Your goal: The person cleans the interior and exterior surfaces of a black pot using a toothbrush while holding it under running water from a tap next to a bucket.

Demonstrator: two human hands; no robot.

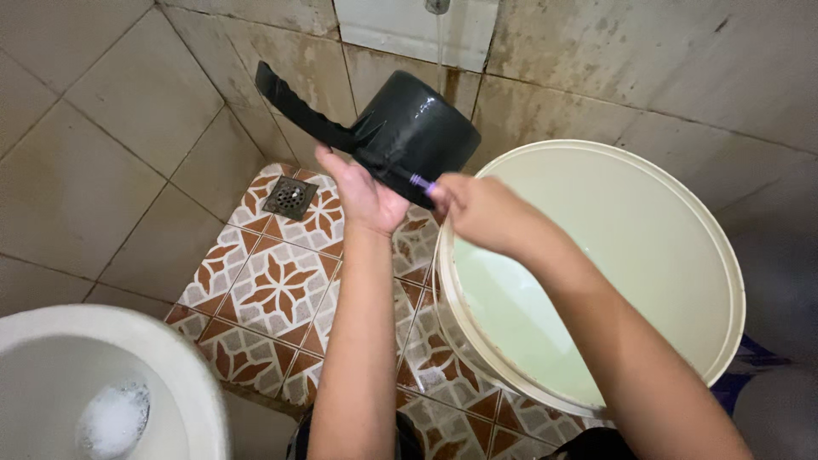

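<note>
Left hand (362,198) grips the black dipper (409,128) at its handle; right hand (477,211) clenches a purple brush (422,181) against it, above the bucket (724,255).

The dipper (417,128) is hanging above the floor (281,290) near the back wall, right under the tap (437,7), with the left hand (362,196) gripping it from below-left and the right hand (477,209) touching it from the right. The bucket (724,255) is standing on the floor to the right, holding water. The drain (290,197) is sitting at the floor's back-left corner, and the toilet bowl (170,358) is lying at the near-left corner.
</note>
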